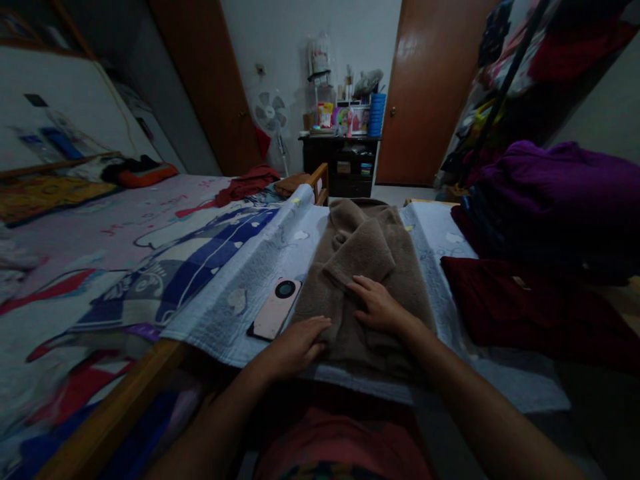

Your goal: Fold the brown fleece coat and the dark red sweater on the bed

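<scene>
A brown fleece garment (370, 240) lies folded on a pale blue quilted cloth (240, 293) in front of me. Its sleeve is laid across the upper middle. My left hand (300, 340) rests on the garment's lower left edge with its fingers stretched out. My right hand (377, 303) lies flat on the middle of the garment, fingers apart, the tips at the edge of the folded sleeve. Just left of the garment is a pink phone (276, 310), its round dark camera facing up.
Dark red folded cloth (530, 307) and a purple pile of clothes (565, 180) sit on the right. A bed (150, 193) with rumpled covers stretches along the left, with a wooden rail (120, 407). Farther back stand a fan (271, 113) and a dark cabinet (340, 150).
</scene>
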Motion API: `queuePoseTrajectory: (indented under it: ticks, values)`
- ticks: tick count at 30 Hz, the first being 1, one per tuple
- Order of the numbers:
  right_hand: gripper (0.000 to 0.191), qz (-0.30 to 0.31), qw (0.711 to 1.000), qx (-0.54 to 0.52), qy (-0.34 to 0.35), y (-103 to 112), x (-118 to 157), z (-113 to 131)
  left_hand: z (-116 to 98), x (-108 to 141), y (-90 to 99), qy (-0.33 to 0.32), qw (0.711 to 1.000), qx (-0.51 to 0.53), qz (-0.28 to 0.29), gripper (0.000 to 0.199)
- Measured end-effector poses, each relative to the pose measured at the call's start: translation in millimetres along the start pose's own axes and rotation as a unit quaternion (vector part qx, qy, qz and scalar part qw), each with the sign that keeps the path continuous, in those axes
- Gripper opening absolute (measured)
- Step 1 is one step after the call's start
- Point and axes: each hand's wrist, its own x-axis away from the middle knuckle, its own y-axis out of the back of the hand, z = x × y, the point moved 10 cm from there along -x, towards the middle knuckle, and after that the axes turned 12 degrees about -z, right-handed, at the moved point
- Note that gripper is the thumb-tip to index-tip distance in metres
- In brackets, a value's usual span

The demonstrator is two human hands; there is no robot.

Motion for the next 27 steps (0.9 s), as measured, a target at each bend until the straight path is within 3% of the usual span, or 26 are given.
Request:
queuePoseTrajectory:
  ticks: [3, 9, 12, 15, 21, 27]
  values:
    - [0.073, 0.003, 1.000, 0.005, 0.003, -9, 5, -4, 5, -4, 13.2, 0.031, 0.999, 0.016, -0.034, 0.028]
    - [0.069, 0.008, 0.998, 0.069, 0.002, -18, 10, -1, -4, -7, 41.7, 0.062, 0.986, 0.045, -0.149, 0.024]
    - [0.070, 0.006, 0.997, 0.081, 0.001, -19, 11, 1, -14, -5, 39.0, 0.042, 0.982, 0.042, -0.182, 0.027]
    - [0.070, 0.007, 0.996, 0.085, -0.001, -19, 11, 2, -21, -3, 24.3, 0.001, 0.979, 0.004, -0.203, 0.032]
    - [0.066, 0.006, 0.996, 0.089, -0.006, -17, 11, 3, -25, 1, -26.9, -0.080, 0.982, -0.110, -0.130, 0.042]
    - [0.065, -0.001, 0.997, 0.077, -0.008, -15, 11, 3, -32, 6, -21.4, -0.083, 0.984, -0.132, -0.084, 0.045]
